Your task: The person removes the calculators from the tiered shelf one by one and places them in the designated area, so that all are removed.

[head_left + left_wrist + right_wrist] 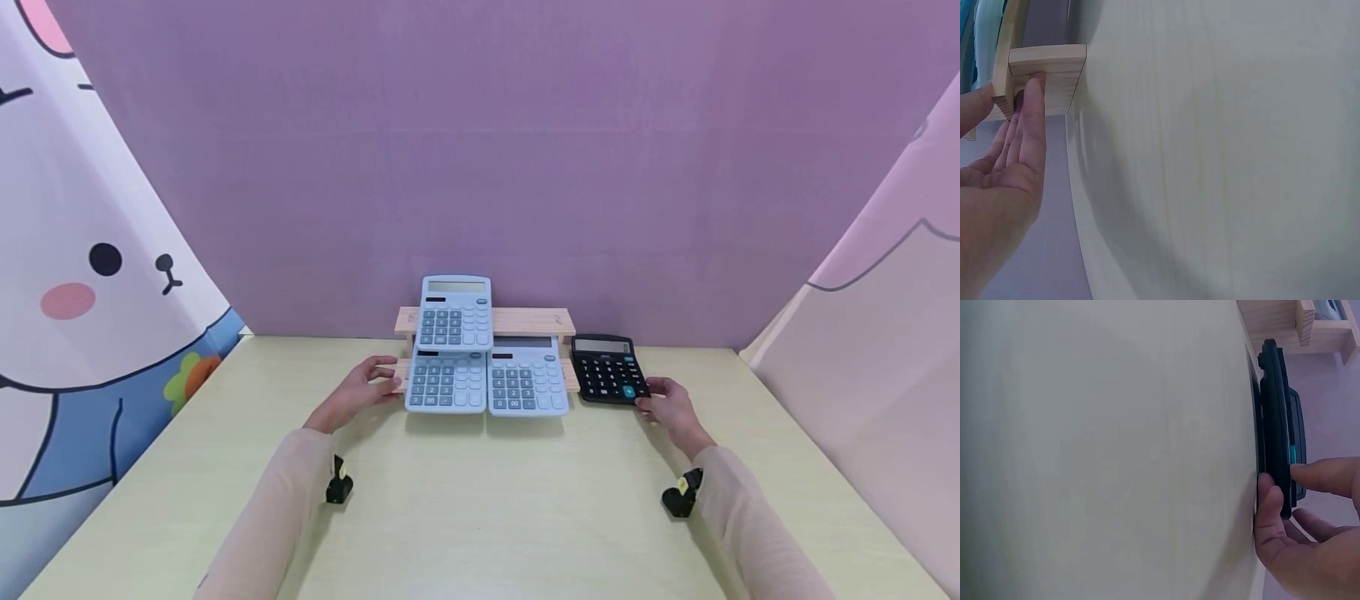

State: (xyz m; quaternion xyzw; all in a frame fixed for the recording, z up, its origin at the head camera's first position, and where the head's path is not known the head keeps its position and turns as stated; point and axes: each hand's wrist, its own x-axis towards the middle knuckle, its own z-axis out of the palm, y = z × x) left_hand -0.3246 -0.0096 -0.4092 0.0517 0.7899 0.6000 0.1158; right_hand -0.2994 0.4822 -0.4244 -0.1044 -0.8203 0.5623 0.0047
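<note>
A wooden rack (532, 321) stands at the back of the table, holding three light blue calculators. One calculator (455, 315) leans on the upper tier; two more, a left one (446, 387) and a right one (527, 387), lean side by side on the lower tier. My left hand (358, 392) is at the rack's left end; in the left wrist view its thumb and fingers pinch the end of a wooden bar (1004, 81). To the rack's right, a black calculator (606, 371) is pinched at its lower right corner by my right hand (670, 410), thumb on its face.
The pale table (480, 508) reaches back to a purple cloth backdrop (555, 167) close behind the rack. A cartoon-printed cloth (97, 275) hangs on the left and a pink-and-white one (885, 333) on the right. Each wrist carries a small black camera.
</note>
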